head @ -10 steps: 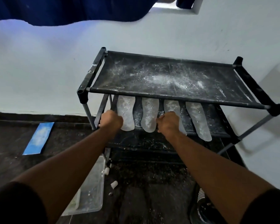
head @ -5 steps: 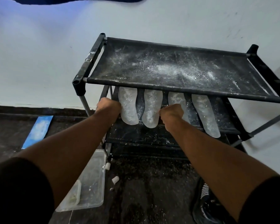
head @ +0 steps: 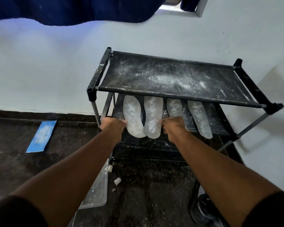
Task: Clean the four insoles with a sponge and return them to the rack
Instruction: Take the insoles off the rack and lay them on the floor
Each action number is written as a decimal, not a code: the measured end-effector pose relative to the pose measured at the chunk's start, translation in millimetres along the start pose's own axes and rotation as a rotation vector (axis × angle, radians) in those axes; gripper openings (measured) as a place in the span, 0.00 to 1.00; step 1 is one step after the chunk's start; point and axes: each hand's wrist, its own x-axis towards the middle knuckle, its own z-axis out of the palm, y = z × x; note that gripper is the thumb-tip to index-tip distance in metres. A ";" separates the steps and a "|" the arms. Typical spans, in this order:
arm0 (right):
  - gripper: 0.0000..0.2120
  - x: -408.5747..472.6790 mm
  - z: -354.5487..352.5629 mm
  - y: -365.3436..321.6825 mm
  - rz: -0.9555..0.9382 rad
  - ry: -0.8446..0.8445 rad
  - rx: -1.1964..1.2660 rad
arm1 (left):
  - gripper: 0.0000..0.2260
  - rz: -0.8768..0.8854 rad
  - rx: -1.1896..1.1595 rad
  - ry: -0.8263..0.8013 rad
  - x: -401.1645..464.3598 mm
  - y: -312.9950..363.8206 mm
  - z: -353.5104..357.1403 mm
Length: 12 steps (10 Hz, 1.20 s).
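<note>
**Ana:** Both hands sit at the front edge of the rack's middle shelf. Left hand [head: 112, 126] is curled at the shelf's front left corner, thumb tip touching the leftmost insole [head: 132, 117]; whether it grips the front bar or the insole I can't tell. Right hand [head: 174, 126] is curled over the heel of the third insole [head: 175, 107], and seems to hold it.

**Ben:** Anything different from a second ago?

**Ana:** Hardly. The hands were in the same spots half a second ago and a second ago; only the view has swung. All four dusty insoles lie where they lay, so I'd judge the first pull-out hasn't started.

**Ben:** Room to move, biggest thing first?

**Ana:** Rack [head: 261, 99] stands against the white wall, its powdery top shelf overhanging the insoles' toes, so they must slide out forward, heels first. Dark floor in front is open. A clear plastic tray [head: 97, 195] lies by the rack's front left leg, a dark shoe [head: 202, 205] to the right. The second insole [head: 152, 117] touches the leftmost at the heel; the fourth insole [head: 199, 118] lies apart. Small white bits [head: 117, 181] sit beside the tray. No sponge in sight.
</note>
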 end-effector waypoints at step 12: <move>0.06 -84.3 1.9 277.1 0.299 -0.092 -0.057 | 0.08 -0.329 0.082 -0.082 -60.2 -256.0 -43.6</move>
